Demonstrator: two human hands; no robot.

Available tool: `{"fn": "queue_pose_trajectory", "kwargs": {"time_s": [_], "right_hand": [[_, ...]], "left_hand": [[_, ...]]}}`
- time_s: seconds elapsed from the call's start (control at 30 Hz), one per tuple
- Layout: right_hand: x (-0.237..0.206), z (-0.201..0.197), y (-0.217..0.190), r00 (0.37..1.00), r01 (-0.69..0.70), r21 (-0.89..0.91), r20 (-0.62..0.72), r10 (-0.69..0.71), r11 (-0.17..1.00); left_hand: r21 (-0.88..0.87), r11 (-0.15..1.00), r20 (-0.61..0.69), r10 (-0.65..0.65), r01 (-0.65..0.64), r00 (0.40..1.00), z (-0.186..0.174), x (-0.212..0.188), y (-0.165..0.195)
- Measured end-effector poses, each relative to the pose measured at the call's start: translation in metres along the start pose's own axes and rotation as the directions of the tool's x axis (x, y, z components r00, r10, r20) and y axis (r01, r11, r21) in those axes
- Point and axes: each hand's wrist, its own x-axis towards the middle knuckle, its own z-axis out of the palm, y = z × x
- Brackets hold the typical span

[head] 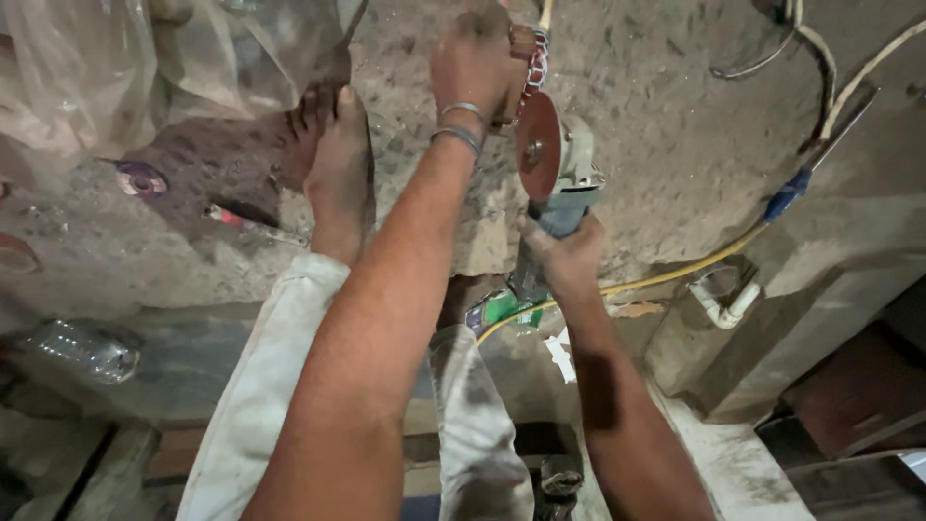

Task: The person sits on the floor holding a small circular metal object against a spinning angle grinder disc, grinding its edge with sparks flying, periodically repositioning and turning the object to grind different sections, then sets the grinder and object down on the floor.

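At 8 o'clock a clear plastic bottle [89,349] lies on its side on the dusty floor, its label too blurred to make out. At 10 o'clock sits a round purple-ringed disc [141,178], and just right of it a red-handled tool [253,225] lies flat. The person's bare foot [340,164] rests on the ground beside that tool.

The left hand [475,64], 2 metal bangles at its wrist, is clenched around a small brown part wound with wire [531,56] at 12 o'clock, pressing it at the reddish disc [537,145] of the angle grinder [560,178]. The right hand [567,253] grips the grinder's body from below, fingers wrapped tight.

Judging from this, the risk is plain: the disc runs just beside the left fingers and near the bare foot, so a slip or a snag on the wire could cut skin. The yellow cable [675,275] trailing toward 3 o'clock could also tug the grinder off line.

A small green package [509,309] lies under the right wrist, with a white scrap [560,352] at 5 o'clock.
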Motion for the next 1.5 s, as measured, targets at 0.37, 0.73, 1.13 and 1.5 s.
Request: {"fn": "queue_pose_trajectory", "kwargs": {"time_s": [0.37,0.73,1.13,1.5], "right_hand": [[0.009,0.006,0.009,0.987,-0.162,0.002,0.008,0.162,0.987],[0.012,0.019,0.014,0.990,-0.109,-0.067,-0.101,0.102,0.992],[0.022,0.023,-0.003,0.989,-0.109,-0.017,-0.098,0.107,0.994],[0.029,0.028,-0.010,0.996,-0.081,0.076,-0.029,0.083,0.994]], "left_hand": [[-0.210,0.868,0.043,-0.451,0.450,0.891,-0.011,0.010,0.023],[-0.261,0.819,0.042,-0.519,0.511,0.854,-0.020,0.007,0.040],[-0.231,0.867,0.027,-0.448,0.442,0.893,-0.015,0.011,0.043],[-0.194,0.860,0.051,-0.471,0.472,0.880,-0.022,0.011,0.044]]}}
